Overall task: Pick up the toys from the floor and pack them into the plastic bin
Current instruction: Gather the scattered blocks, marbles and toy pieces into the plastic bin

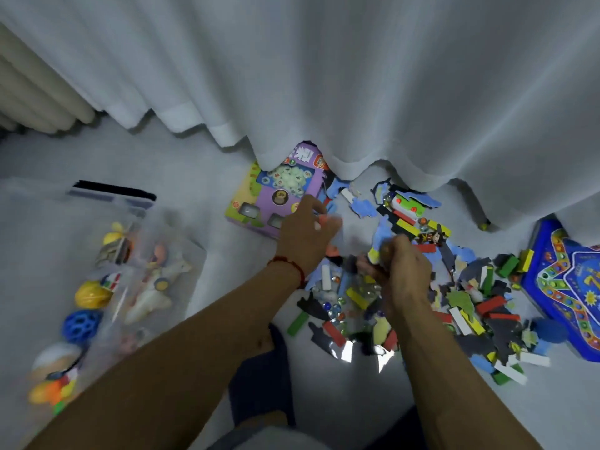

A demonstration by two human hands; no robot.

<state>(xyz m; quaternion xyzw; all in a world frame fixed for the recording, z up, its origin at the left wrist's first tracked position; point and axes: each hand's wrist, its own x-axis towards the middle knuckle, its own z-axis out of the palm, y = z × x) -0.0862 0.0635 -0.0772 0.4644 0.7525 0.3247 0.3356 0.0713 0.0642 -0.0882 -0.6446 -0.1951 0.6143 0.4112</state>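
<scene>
Right grip [401, 271] clutches pieces above toy pile [422, 303].

Large white Chinese character, perhaps 象, upside down on the purple game box [276, 193].
</scene>
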